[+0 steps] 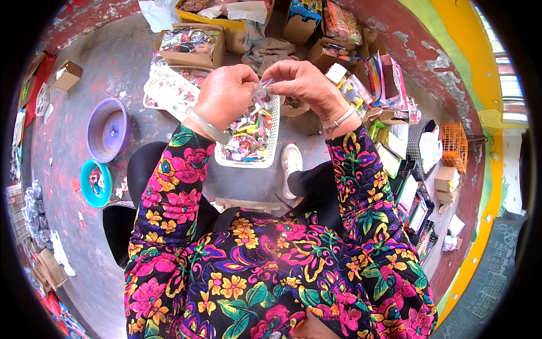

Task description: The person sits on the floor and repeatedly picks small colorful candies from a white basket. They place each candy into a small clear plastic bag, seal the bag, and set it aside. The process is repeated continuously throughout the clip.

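Both of my hands are raised close together above a white plastic basket (275, 133) full of small, brightly coloured packaged items (247, 135). Between my fingertips is a small clear plastic bag (263, 89); its contents, if any, are too small to tell. My left hand (227, 93), with a pale bangle at the wrist, is closed with its fingers curled on the bag's left side. My right hand (307, 87), wearing a silvery bangle, pinches the bag's other side between thumb and fingers.
Left of the basket stand a purple basin (109, 130) and a turquoise basin (96, 184). Another white basket (169, 90) and an open cardboard box (192, 45) sit beyond my left hand. Boxes, crates and an orange basket (453, 147) line the right wall.
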### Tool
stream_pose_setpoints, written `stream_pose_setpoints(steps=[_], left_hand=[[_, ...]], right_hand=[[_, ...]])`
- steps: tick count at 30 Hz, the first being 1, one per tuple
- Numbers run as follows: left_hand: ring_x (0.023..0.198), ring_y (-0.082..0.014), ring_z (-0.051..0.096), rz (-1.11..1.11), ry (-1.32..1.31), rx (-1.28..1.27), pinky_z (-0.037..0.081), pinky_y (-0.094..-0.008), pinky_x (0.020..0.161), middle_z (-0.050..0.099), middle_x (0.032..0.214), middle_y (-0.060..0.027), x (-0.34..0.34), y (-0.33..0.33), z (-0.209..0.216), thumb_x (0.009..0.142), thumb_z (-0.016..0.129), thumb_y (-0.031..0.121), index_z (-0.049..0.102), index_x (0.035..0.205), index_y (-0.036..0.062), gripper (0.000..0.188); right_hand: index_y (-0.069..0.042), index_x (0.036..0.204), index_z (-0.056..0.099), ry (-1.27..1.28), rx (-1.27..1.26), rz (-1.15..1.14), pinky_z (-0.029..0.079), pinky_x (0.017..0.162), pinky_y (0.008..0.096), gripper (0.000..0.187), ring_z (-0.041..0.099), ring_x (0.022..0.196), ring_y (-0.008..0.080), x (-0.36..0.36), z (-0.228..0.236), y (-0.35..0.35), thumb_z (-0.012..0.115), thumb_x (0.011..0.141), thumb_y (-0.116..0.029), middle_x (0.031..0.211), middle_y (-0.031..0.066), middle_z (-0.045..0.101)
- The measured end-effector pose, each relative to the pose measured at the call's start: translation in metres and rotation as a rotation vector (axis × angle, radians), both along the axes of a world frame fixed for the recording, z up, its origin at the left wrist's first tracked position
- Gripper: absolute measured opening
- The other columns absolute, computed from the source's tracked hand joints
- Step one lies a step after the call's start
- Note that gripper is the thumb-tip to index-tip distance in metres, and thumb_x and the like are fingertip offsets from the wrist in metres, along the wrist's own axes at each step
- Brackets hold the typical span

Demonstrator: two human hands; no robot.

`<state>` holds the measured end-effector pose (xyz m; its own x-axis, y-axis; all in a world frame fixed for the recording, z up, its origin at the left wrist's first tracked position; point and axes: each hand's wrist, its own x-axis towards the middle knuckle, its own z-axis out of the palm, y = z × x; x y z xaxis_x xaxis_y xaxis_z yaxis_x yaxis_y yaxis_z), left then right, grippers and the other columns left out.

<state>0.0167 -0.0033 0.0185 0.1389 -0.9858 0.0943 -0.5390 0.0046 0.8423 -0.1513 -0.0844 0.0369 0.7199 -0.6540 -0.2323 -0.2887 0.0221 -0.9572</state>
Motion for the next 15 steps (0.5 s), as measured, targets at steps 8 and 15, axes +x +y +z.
stream_pose_setpoints(steps=[8,15], left_hand=[[0.063,-0.0109,0.055,-0.100,0.047,-0.056,0.045,-0.0255,0.059,0.061,0.068,-0.0073,-0.001,0.000,-0.005,0.076,0.059,0.006,0.061,0.081,-0.0007,0.009],[0.067,-0.0068,0.054,-0.145,0.268,0.059,0.045,-0.0226,0.062,0.061,0.072,-0.0016,0.000,0.001,0.008,0.078,0.061,0.007,0.062,0.083,-0.0012,0.010]], right_hand=[[0.001,0.081,0.066,0.041,-0.109,-0.017,0.045,0.058,0.0208,0.014,0.056,0.064,0.0076,0.000,0.004,0.002,0.069,0.071,-0.007,0.070,0.0039,0.063],[0.002,0.076,0.066,-0.035,-0.067,-0.127,0.043,0.054,0.0200,0.011,0.056,0.061,0.0081,-0.002,0.012,0.008,0.070,0.069,-0.006,0.067,0.0044,0.063]])
